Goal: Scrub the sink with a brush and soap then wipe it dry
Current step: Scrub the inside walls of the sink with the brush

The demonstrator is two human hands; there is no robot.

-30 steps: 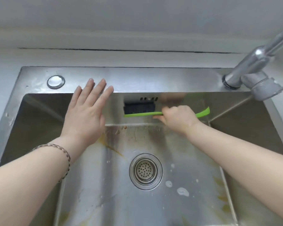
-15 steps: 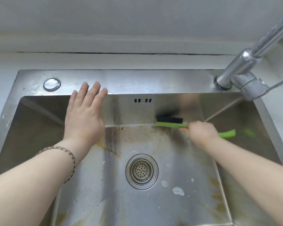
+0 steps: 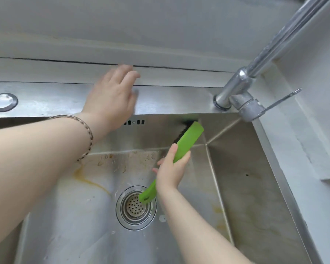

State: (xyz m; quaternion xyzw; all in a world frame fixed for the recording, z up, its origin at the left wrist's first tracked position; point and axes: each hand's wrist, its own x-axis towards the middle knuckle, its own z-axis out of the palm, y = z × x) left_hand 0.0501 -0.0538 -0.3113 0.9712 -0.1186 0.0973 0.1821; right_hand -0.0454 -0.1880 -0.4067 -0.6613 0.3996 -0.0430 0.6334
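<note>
A stainless steel sink (image 3: 69,216) fills the view, with yellow-brown stains on its floor and soap flecks near the round drain strainer (image 3: 136,207). My right hand (image 3: 171,171) grips the handle of a green brush (image 3: 188,141). The brush is tilted up to the right, and its black bristles press on the back wall near the right corner. My left hand (image 3: 112,96) rests flat, fingers straight, on the sink's back ledge; it looks blurred.
A chrome tap (image 3: 242,86) with a lever stands at the ledge's right end, its spout rising up to the right. A round metal cap (image 3: 3,101) sits at the ledge's left. Overflow slots (image 3: 134,122) mark the back wall. A pale countertop (image 3: 316,149) borders the right side.
My right hand has swung the brush from level along the back wall's foot to slanted up near the right corner. My left hand moved right, from the sink's inner wall onto the back ledge.
</note>
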